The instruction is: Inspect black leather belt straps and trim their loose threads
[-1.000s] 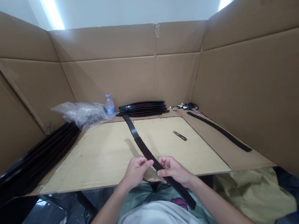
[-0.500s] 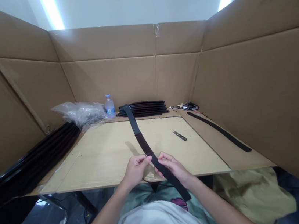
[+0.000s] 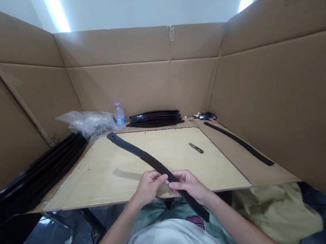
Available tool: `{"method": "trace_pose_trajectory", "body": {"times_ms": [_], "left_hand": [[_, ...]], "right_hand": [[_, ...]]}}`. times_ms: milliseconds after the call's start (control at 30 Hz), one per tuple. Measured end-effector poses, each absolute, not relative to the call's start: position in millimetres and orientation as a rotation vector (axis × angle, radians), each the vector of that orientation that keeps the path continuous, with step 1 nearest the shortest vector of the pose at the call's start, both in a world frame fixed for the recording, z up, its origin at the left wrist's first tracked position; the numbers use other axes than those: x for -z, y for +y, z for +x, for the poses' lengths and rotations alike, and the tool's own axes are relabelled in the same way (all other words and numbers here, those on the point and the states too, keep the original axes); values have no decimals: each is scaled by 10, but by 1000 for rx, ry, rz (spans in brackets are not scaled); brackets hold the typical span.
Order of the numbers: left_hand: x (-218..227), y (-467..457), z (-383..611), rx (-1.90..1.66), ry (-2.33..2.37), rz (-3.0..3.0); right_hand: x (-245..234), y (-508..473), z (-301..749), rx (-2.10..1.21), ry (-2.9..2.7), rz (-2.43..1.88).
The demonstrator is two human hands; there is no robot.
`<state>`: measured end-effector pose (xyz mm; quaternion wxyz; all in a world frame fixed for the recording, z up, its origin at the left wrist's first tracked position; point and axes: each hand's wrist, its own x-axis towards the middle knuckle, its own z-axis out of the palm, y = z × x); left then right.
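Observation:
A long, flat black strip [image 3: 153, 163] slants over the front of the table, its far end pointing up and left and its near end above my lap. Its far part looks smoother and greyer, the middle dark brown. My left hand [image 3: 150, 186] pinches its left edge between thumb and fingers. On the other edge, just beside, my right hand [image 3: 189, 183] grips it with the thumb on top and fingers underneath. Small thread snips [image 3: 196, 147] lie on the board to the right, apart from both hands.
Cardboard walls enclose the table [image 3: 96, 167]. At the back are a stack of black strips [image 3: 155, 119], a water bottle [image 3: 119, 115], clear plastic bags [image 3: 90, 123] and a small tangle of cables [image 3: 206, 115]. More strips [image 3: 48, 170] lie left; a single strip [image 3: 238, 143] lies right.
The strip's far end has swung left and down, away from the back stack. My right thumb has moved onto the strip's top face; both hands stay at nearly the same spot.

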<state>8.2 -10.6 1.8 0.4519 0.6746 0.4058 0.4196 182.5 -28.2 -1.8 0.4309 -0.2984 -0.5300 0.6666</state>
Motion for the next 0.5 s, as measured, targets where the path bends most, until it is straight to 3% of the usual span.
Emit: {"method": "trace_pose_trajectory", "body": {"times_ms": [500], "left_hand": [[46, -40, 76, -1076, 1015, 1573]], "right_hand": [[-1, -289, 1801, -1737, -1172, -727]]}}
